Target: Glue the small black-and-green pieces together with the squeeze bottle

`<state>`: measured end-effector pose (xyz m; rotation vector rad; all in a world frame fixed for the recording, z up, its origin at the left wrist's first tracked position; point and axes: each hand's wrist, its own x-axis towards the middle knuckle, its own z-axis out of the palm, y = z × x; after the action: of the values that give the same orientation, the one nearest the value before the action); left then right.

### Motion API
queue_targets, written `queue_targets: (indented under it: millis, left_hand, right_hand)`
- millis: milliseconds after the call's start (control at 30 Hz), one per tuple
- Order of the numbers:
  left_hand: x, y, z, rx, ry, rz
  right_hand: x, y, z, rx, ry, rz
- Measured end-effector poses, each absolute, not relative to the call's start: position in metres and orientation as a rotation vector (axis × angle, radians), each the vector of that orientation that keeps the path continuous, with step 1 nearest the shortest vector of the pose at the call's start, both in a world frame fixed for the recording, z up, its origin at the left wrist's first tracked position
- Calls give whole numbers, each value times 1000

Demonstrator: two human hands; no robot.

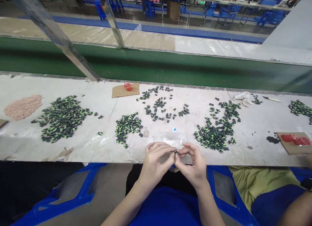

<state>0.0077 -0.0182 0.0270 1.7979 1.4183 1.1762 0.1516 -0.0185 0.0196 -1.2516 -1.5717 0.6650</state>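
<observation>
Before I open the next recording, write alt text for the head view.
The left hand and right hand pinch a small dark part at a white table. Beyond lie piles of black and green parts, with a pink pile at far left.

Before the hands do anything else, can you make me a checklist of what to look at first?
1. Small dark piece held: ok, at the fingertips of the left hand and right hand.
2. Piece's details readable: cannot tell, too tiny and partly hidden by fingers.
3. Small bottle with blue tip away from the fingers: ok, on the table beyond them.
4. Knife away from the hands: ok, far off to the right.
5. Every green-and-black piece in a pile: not ok, a stray one lies alone on the left.
</observation>
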Motion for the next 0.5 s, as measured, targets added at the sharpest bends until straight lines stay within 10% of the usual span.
queue_targets:
  millis: [500]
  left_hand:
    - [18,-22,18,1926,1281,1010]
  right_hand:
    - [175,-21,19,-1257,-1654,783]
